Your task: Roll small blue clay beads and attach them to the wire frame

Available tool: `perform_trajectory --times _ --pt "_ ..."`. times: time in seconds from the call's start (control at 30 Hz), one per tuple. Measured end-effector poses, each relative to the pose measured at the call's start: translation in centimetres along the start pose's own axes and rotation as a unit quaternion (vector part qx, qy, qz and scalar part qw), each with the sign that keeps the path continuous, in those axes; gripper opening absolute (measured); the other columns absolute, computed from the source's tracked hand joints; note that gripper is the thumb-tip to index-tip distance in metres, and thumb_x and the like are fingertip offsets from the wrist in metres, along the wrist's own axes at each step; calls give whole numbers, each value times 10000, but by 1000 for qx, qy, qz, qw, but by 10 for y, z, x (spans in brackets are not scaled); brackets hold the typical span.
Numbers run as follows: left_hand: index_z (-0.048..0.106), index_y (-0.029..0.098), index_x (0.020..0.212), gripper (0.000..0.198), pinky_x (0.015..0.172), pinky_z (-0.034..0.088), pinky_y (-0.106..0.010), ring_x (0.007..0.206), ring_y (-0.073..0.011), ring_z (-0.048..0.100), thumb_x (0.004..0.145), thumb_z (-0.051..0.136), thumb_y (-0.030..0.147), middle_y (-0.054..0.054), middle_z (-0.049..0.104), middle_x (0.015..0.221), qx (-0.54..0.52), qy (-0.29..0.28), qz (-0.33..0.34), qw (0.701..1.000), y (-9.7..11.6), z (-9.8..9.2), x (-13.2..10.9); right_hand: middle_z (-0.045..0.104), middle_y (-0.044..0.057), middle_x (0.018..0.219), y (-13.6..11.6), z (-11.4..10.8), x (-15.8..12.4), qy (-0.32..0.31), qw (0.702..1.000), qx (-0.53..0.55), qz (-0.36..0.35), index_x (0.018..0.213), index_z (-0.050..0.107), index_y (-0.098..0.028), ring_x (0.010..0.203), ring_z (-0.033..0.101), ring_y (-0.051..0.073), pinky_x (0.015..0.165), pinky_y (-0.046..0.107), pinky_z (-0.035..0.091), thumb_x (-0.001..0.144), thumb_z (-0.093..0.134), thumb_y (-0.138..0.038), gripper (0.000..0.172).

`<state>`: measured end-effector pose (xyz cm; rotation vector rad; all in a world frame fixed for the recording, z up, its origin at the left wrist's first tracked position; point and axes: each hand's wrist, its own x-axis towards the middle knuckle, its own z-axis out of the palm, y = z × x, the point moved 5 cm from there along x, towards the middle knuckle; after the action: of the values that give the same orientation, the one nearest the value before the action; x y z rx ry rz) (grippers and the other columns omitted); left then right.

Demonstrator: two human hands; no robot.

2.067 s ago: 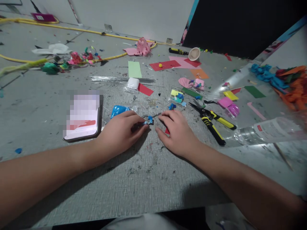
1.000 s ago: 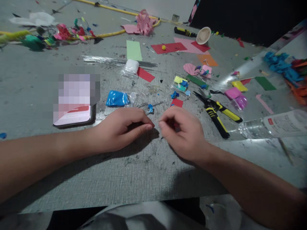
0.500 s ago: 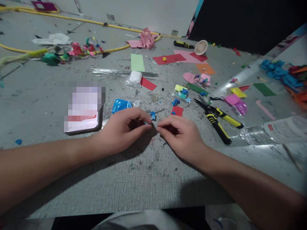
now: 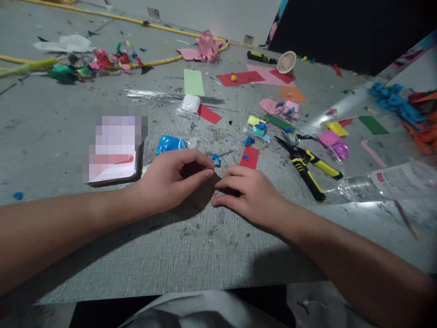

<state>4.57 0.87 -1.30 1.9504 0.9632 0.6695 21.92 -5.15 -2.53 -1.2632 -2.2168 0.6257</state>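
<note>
My left hand is in a pinch, thumb against forefinger, with a trace of blue, apparently soft clay, between the tips. Close by on its right, my right hand rests low over the table, its thumb and forefinger parted and nothing visible in them. Just beyond the fingertips lies a twisted wire with small blue clay pieces on it. A red paper piece with blue bits sits past my right hand. Behind my left hand is a shiny blue packet.
A phone with a blurred screen lies left. To the right are black-and-yellow pliers and a clear bottle on its side. Thin metal wires, a white packet, coloured papers and a yellow cable lie farther back.
My right thumb and forefinger have parted, and the right hand has shifted slightly left and down. My left hand keeps its pinch. The whole view has shifted a little.
</note>
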Motion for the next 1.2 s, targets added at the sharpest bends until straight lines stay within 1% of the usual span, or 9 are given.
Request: perform_trajectory --times 0.13,0.3,0.43,0.6,0.7,0.87,1.03,1.1,1.2 --pt "783 191 982 186 772 579 -324 867 -209 753 963 687 349 -48 823 958 12 5 4 1000 -1 -1 0 751 50 913 5 -4 4 21 999 25 2 957 802 -152 870 694 190 816 310 515 990 793 -232 88" --pt "790 183 969 194 728 561 -304 829 -194 740 959 697 353 -40 819 924 -1 3 6 1000 -1 0 1 734 38 858 9 -5 5 67 997 9 30 930 761 -160 807 662 185 748 299 473 1008 757 -207 91" --pt "786 174 980 193 727 564 -307 837 -200 739 947 704 345 -49 816 927 -18 2 2 1000 0 2 2 680 26 836 7 -1 4 41 998 -11 40 912 739 -159 776 617 182 722 304 433 975 799 -227 110" --pt "775 178 1005 207 667 544 -302 748 -184 695 937 721 366 -36 776 831 -11 11 -11 1000 -3 1 1 681 35 892 0 2 2 -5 1000 -5 14 956 729 -166 858 626 207 771 326 445 939 854 -397 263" --pt "758 183 1013 223 625 525 -289 698 -170 664 901 763 375 -20 745 781 -20 14 -12 1000 -5 1 0 678 25 869 1 2 2 -7 1000 -2 20 932 730 -165 840 625 198 758 319 438 926 870 -383 259" --pt "773 189 957 207 640 537 -294 712 -177 686 898 786 387 -27 768 789 -26 3 -6 1000 -5 2 1 674 -12 772 8 -4 4 50 996 40 59 849 734 -176 720 602 145 680 282 417 968 825 -287 187" --pt "835 251 980 133 819 609 -339 830 -207 764 951 743 342 -23 843 921 1 -18 61 998 1 1 2 721 1 789 8 -12 3 141 986 76 48 890 737 -193 750 647 152 703 286 475 1052 659 -212 181" --pt "837 256 996 128 831 618 -345 832 -213 773 950 749 337 -20 848 920 2 -19 59 998 0 1 2 732 9 826 6 -14 2 163 984 71 33 926 738 -199 777 661 158 708 289 497 1034 667 -195 129" --pt "832 228 1018 135 825 618 -330 856 -212 782 940 768 317 -34 851 946 -8 -11 36 999 -3 1 1 744 29 904 -1 -13 -1 167 984 61 -10 1010 744 -195 799 667 157 677 278 508 992 714 -170 43"
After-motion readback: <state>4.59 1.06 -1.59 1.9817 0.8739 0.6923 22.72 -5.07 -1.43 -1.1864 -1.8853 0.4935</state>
